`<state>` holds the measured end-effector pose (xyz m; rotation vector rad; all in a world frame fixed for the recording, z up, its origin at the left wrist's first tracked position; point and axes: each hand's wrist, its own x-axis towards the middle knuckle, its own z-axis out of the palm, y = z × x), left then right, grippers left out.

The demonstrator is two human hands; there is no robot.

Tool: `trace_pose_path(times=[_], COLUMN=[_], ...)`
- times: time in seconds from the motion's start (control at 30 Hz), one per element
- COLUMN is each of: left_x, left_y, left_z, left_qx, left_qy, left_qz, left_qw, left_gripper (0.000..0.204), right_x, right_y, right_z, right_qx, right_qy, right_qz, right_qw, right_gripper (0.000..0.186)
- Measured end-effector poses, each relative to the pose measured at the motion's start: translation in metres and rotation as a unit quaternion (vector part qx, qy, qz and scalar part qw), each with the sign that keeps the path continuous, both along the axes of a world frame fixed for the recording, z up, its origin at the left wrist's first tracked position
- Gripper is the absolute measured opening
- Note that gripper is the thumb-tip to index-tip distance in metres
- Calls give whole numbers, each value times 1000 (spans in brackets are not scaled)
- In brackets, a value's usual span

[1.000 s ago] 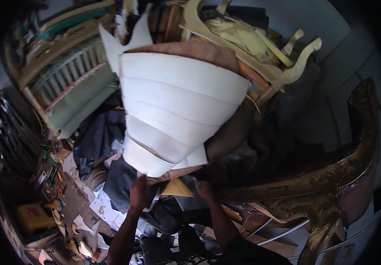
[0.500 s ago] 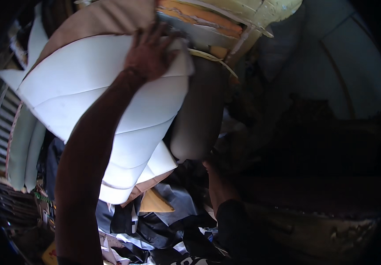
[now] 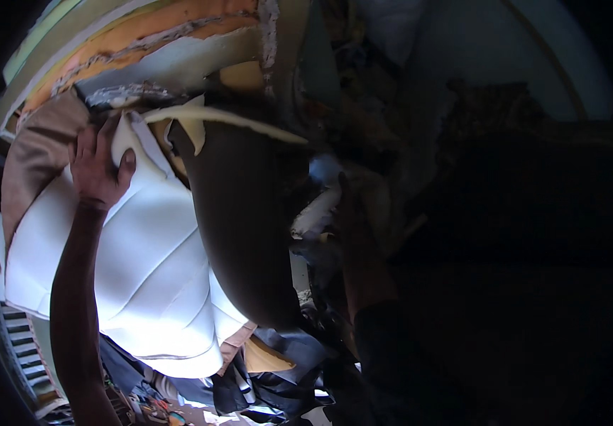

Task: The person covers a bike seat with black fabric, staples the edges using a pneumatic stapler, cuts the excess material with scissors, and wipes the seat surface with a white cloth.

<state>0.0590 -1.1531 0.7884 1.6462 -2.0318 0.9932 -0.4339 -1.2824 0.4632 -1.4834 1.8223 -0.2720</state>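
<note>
A large white padded sheet with seam lines across it fills the left side. Smooth brown material shows along its far left edge. My left hand lies on the sheet's far part, fingers spread, gripping nothing. Beside the sheet, to its right, is a dark brown smooth panel that bulges outward. My right hand is in deep shadow to the right of this panel, near a crumpled pale piece. Its fingers are too dark to make out.
Layered foam pieces, orange, yellow and green, stack at the far side. A thin cream foam strip juts over the brown panel. Dark cloth scraps lie at the near side, and a slatted white object stands at left. The right side is dark.
The view has swung right, so the sheet and my left hand sit farther left. My right hand has gone from the brown panel's near end to farther along its right side.
</note>
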Motion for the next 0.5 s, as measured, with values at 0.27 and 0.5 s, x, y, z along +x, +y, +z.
trace_pose_path(times=[0.27,0.5], left_x=[27,40], left_y=[-2,1], left_z=[-12,-20], left_qx=[15,91], left_qy=[-38,26], left_qz=[-47,14], left_qw=[998,995], left_gripper=[66,85], right_x=[-23,-63], right_y=[-171,-307], right_z=[140,332], right_qx=[-191,-373], right_qy=[148,404], right_qz=[53,122], right_qw=[969,826], right_gripper=[38,43])
